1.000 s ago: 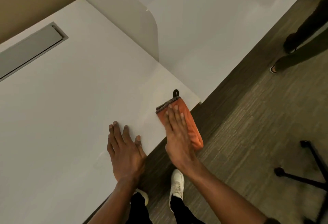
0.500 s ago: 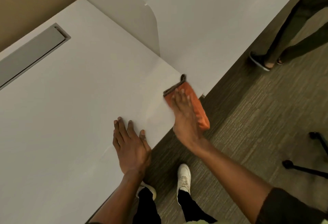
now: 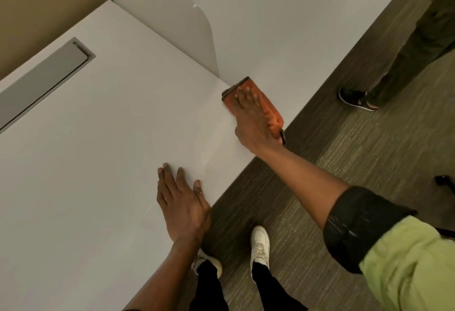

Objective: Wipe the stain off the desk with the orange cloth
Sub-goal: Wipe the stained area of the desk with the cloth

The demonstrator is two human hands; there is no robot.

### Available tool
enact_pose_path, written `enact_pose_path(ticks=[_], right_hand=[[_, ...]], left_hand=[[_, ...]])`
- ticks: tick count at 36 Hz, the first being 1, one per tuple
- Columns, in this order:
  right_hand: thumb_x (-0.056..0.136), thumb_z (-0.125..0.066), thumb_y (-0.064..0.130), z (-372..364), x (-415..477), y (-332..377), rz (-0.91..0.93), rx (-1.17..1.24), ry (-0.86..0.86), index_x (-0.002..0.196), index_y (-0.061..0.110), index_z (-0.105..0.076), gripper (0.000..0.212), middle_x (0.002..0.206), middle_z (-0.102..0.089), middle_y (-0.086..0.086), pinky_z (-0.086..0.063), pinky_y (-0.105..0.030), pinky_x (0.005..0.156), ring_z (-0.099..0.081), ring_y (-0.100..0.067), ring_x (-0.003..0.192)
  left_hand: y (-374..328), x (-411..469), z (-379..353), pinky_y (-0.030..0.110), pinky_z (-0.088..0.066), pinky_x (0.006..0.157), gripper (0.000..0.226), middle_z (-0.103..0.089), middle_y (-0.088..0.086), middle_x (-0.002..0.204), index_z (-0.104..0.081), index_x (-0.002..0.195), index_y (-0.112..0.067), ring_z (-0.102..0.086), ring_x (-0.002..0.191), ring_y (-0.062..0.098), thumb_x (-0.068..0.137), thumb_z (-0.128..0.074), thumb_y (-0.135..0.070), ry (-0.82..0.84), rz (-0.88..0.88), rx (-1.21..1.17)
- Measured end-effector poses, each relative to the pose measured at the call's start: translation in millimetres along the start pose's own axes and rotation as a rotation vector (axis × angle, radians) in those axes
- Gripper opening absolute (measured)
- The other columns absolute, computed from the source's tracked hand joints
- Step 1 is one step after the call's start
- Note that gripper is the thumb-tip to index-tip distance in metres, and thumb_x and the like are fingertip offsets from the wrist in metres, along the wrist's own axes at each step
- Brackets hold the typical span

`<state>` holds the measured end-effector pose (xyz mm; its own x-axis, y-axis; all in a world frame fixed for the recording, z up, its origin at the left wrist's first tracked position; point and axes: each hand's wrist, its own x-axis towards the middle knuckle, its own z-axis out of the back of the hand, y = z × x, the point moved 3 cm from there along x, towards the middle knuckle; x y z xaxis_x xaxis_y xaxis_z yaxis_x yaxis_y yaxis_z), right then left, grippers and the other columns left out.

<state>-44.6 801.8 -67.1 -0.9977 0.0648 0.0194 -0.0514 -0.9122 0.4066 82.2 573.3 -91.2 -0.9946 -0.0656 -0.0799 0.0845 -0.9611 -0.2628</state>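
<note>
Cloth (image 3: pixel 264 105) is the point on which the next stroke turns, but going left to right, the first thing on the desk (image 3: pixel 103 153) is a grey cable flap (image 3: pixel 41 81) set flush near the far left edge, well apart from both hands. Next comes the left hand (image 3: pixel 183 206), lying flat and open on the front edge with fingers spread slightly, gripping nothing; it looks like a brace. Between it and the cloth the surface shows only a faint pale streak, and no stain can be made out from here. Farther right, at the desk's front right corner, just beside the foot of the white divider (image 3: pixel 172 22), the right hand (image 3: pixel 252 116) presses palm-down on the folded orange cloth, fingers straight and close together, flat on the fabric rather than curled round it. The cloth's long axis runs from the divider's foot toward the front edge, in line with the fingers; its near end overhangs that edge. The right hand is plainly the nearer one, already on it, so any next pass would likely pull back along that axis or sweep left across the surface.
</note>
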Motion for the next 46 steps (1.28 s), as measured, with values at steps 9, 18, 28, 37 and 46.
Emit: enact_pose_path(ticks=[9, 18, 28, 37, 46], right_hand=[[0.078, -0.046, -0.02, -21.4, -85.8, 45.0, 0.307, 0.106, 0.084, 0.163, 0.003, -0.026, 0.09, 0.172, -0.017, -0.02, 0.015, -0.035, 0.128, -0.005, -0.033, 0.162], [0.08, -0.048, -0.019, 0.9, -59.3, -17.6, 0.126, -0.004, -0.013, 0.161, 0.011, -0.035, 0.087, 0.171, -0.026, -0.016, -0.009, -0.047, 0.133, -0.014, -0.031, 0.161], [0.09, -0.045, -0.016, -21.0, 0.8, 33.7, 0.191, 0.05, 0.012, 0.163, 0.002, -0.026, 0.077, 0.171, -0.02, -0.023, -0.003, -0.047, 0.133, -0.011, -0.037, 0.162], [0.082, -0.049, -0.006, -35.5, -110.0, 51.3, 0.566, 0.024, 0.241, 0.161, 0.001, -0.031, 0.081, 0.171, -0.023, -0.021, -0.008, -0.047, 0.132, -0.013, -0.035, 0.161], [0.077, -0.056, -0.022, -3.9, -21.1, -13.6, 0.22, -0.015, 0.042, 0.158, 0.003, -0.037, 0.087, 0.168, -0.031, -0.02, -0.005, -0.045, 0.132, -0.02, -0.036, 0.16]], left_hand=[[2.2, 0.4, -2.8, 0.053, -0.012, 0.135, 0.058, -0.011, 0.016, 0.179, -0.032, 0.162, -0.007, -0.003, 0.168, 0.03, 0.114, -0.032, -0.039, -0.017, -0.011, -0.014], [2.6, 1.2, -2.8, 0.049, -0.008, 0.135, 0.057, -0.009, 0.015, 0.18, -0.035, 0.161, -0.007, 0.001, 0.168, 0.028, 0.115, -0.031, -0.039, -0.008, -0.01, -0.013], [2.5, 1.4, -2.7, 0.045, -0.002, 0.135, 0.061, -0.003, 0.011, 0.181, -0.029, 0.166, -0.01, 0.004, 0.168, 0.026, 0.115, -0.028, -0.043, 0.014, 0.0, 0.021], [7.4, 1.0, -5.4, 0.048, -0.006, 0.135, 0.065, -0.007, 0.011, 0.181, -0.03, 0.165, -0.01, 0.002, 0.168, 0.025, 0.114, -0.019, -0.049, -0.017, -0.012, -0.023], [5.1, 1.0, -3.8, 0.047, -0.005, 0.135, 0.062, -0.007, 0.011, 0.181, -0.034, 0.163, -0.009, 0.004, 0.168, 0.026, 0.114, -0.022, -0.046, 0.004, -0.001, -0.019]])
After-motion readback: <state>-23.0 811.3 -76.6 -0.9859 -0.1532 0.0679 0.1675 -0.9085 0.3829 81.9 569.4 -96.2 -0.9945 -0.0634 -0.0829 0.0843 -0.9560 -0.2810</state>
